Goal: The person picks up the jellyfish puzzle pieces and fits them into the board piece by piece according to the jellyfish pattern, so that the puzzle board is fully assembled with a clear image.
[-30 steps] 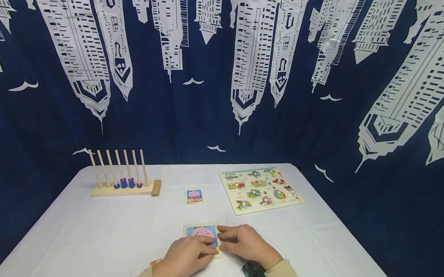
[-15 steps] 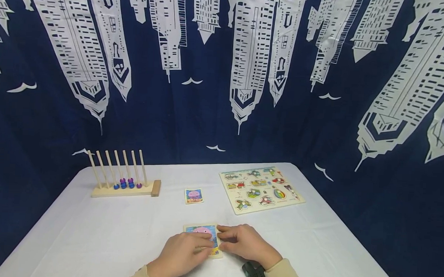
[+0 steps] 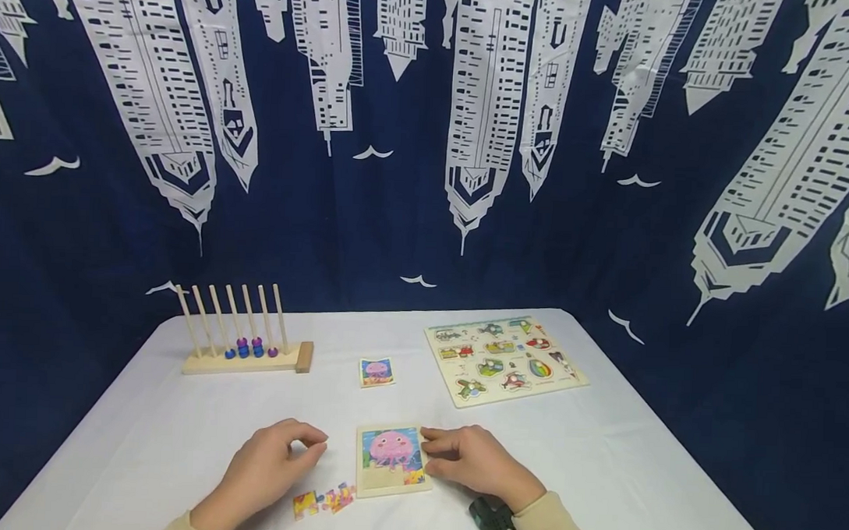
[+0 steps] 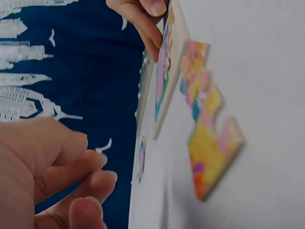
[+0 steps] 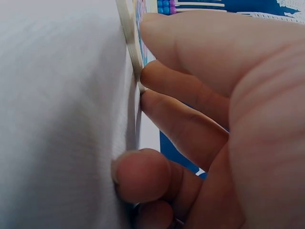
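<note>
A wooden puzzle tray (image 3: 392,492) lies in front of me, holding a jigsaw picture (image 3: 391,449) of a pink jellyfish; bare wood shows along its lower left. My right hand (image 3: 479,463) touches the tray's right edge with thumb and fingertips, seen close in the right wrist view. Left of the tray, my left hand (image 3: 266,464) hovers with loosely bent fingers and nothing between them. Below its fingertips lie loose jigsaw pieces: a yellow piece (image 4: 212,152) and, beside it, a pink and yellow cluster (image 3: 337,497) close to the tray's lower left corner.
A small jellyfish picture card (image 3: 376,372) lies beyond the tray. Back left stands a wooden peg rack (image 3: 246,360) with several blue and purple beads. A pegged vehicle puzzle board (image 3: 505,361) lies back right. A dark blue curtain (image 3: 369,232) hangs behind the white table (image 3: 145,435).
My left hand has lifted off the tray and moved left, uncovering the jigsaw picture, the bare part of the tray and the loose pieces. My right hand stays at the tray's edge.
</note>
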Demonstrator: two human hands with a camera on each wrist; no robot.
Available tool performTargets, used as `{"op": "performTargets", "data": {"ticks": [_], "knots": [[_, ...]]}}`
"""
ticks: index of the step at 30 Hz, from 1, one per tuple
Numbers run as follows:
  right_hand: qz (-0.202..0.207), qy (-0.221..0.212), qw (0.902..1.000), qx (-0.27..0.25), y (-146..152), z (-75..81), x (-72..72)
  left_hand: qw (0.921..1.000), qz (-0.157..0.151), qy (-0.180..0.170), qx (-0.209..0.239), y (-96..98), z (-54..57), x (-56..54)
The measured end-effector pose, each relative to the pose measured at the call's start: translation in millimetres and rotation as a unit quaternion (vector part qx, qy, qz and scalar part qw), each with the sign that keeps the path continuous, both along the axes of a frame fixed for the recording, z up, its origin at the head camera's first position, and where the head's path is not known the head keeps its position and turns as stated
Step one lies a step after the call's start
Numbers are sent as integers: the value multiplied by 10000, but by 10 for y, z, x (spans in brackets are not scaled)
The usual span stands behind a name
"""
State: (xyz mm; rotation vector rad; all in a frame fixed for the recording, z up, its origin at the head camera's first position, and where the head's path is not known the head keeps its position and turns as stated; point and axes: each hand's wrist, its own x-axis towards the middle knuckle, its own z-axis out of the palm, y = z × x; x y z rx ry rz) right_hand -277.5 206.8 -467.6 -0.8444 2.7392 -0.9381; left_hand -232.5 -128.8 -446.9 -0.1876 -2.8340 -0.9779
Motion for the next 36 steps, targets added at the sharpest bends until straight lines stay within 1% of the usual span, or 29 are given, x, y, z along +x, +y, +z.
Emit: {"op": "performTargets", "data": {"ticks": [1,3,5,7,9,11,13,15,22,24,26,30,33,36], "knots": [[-10,-16,10000,-11,6,1,1,9999,8,-79,63,-14,-27,16],[-22,-46,10000,-31,13,1,2,9997,-87,-159,190,-26,-78,42],[-46,-72,10000,-38,16,1,4,9991,-330,-159,209,-15,-125,66],[-65,-87,9999,-37,16,3,5,9978,-659,-98,70,11,-166,87],[-66,-102,9999,-44,15,3,5,9952,-959,-29,-201,41,-201,108],[-51,-100,9999,-52,11,3,6,9929,-1084,52,-478,64,-228,124],[-43,-78,9999,-55,8,2,8,9913,-1107,129,-696,75,-241,134],[-50,-65,9999,-58,7,0,8,9908,-1096,144,-775,78,-251,137],[-21,-43,10000,-74,4,-10,4,9904,-1194,-4,-696,50,-273,130],[-4,-25,10000,-73,4,-15,3,9904,-1206,36,-671,44,-276,128],[-6,-16,10000,-78,6,-20,2,9905,-1195,146,-662,41,-279,125],[-4,0,10000,-85,10,-24,4,9908,-1078,335,-747,30,-285,116],[-8,-41,9999,-105,9,-23,4,9906,-1001,333,-875,11,-280,116],[-34,-85,9999,-124,7,-18,8,9902,-1026,304,-895,-6,-266,114]]}}
